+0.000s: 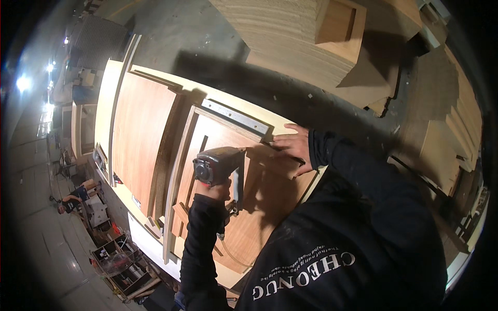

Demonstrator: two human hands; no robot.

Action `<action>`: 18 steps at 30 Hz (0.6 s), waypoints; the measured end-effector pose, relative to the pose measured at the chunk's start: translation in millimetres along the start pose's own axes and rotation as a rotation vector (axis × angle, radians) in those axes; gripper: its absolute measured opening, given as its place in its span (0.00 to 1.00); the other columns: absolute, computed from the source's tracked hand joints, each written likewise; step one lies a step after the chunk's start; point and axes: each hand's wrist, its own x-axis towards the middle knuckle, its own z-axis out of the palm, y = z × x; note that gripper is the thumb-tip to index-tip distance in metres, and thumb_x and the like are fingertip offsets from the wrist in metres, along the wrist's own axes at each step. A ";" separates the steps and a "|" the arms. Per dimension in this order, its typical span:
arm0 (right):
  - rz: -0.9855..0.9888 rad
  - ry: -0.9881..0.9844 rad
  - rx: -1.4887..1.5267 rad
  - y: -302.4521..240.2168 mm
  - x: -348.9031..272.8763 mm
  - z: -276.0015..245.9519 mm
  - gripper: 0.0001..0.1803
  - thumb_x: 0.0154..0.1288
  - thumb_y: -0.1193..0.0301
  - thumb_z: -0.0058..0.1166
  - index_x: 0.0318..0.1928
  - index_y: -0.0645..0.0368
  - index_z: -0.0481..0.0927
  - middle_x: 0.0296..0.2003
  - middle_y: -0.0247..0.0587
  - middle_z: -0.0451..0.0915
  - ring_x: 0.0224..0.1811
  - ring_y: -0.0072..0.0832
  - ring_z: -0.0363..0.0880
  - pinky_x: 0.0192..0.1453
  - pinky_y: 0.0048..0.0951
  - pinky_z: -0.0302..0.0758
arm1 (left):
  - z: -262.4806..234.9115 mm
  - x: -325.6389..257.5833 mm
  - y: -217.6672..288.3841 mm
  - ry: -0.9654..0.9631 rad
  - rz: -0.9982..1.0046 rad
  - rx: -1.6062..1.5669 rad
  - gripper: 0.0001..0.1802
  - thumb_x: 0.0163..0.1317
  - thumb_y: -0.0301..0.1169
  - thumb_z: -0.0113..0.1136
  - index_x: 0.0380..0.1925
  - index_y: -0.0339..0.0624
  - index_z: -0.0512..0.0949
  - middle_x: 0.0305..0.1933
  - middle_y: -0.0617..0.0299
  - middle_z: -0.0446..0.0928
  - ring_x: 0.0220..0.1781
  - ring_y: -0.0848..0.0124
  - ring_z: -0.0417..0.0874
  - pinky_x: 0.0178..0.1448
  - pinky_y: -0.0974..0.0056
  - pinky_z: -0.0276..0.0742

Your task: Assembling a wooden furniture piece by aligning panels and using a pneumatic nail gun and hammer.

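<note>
A dark pneumatic nail gun (220, 161) is gripped in my left hand (213, 191), which is closed round its handle. The gun lies over a reddish wooden panel (236, 241) with pale plywood edge strips; where its nose touches is hidden. My right hand (293, 147) is spread on the far right corner of this panel, its fingers apart, next to the end of a metal strip with holes (236, 116). A thin air hose (228, 251) trails from the gun across the wood. Small wood strips (180, 215) lie left of the gun.
Another wooden panel (142, 119) lies to the left on the pale workbench (111, 85). Stacked brown boards (290, 36) stand beyond the bench, with more sheets (441, 155) at the right. A toolbox (122, 264) is at lower left, near a distant person (72, 202).
</note>
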 end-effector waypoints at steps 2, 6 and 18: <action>-0.019 0.038 0.029 0.2 0.2 0.5 0.41 0.35 0.48 0.62 0.52 0.53 0.71 0.57 0.44 0.65 0.64 0.35 0.57 0.67 0.51 0.42 | 1.0 -4.7 3.7 0.070 -0.043 0.123 0.08 0.51 0.24 0.52 0.33 0.43 0.73 0.16 0.66 0.69 0.12 0.75 0.69 0.15 0.68 0.65; -0.012 0.021 -0.010 1.3 -1.7 3.0 0.40 0.35 0.49 0.63 0.51 0.53 0.72 0.57 0.43 0.65 0.64 0.35 0.56 0.66 0.52 0.43 | -1.6 -4.3 9.2 0.108 -0.181 0.028 0.06 0.51 0.24 0.52 0.31 0.44 0.73 0.14 0.67 0.68 0.13 0.74 0.69 0.14 0.67 0.63; -0.010 -0.022 -0.007 -1.7 -1.2 -1.3 0.40 0.37 0.49 0.63 0.53 0.52 0.70 0.58 0.44 0.64 0.65 0.36 0.55 0.66 0.53 0.44 | -7.8 -5.8 -0.3 0.070 -0.096 0.001 0.08 0.49 0.22 0.53 0.31 0.42 0.73 0.16 0.65 0.69 0.13 0.74 0.69 0.14 0.68 0.62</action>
